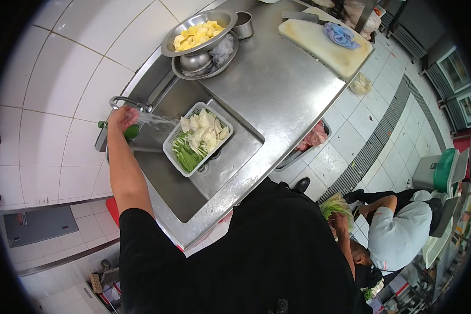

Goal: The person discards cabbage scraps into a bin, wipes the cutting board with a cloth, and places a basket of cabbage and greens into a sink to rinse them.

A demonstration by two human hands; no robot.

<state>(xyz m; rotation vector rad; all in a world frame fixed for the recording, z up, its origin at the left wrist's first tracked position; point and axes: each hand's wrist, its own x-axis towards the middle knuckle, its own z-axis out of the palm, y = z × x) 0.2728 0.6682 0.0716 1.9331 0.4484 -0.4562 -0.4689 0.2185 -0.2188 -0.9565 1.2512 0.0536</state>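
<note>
My left hand is under the curved tap at the wall side of the sink, its fingers reaching into the running water. The stream sprays sideways from the fingers towards a white plastic basket. Pale sliced vegetable pieces and cut green leafy stalks fill this basket, which stands in the sink. Partly behind my forearm is a green object of a kind I cannot make out. My right hand is out of view.
A steel bowl of yellow chunks sits on other bowls. Beyond the steel counter lie a cutting board, cleaver and blue cloth. Raw meat is below the counter. A co-worker bends over bagged greens.
</note>
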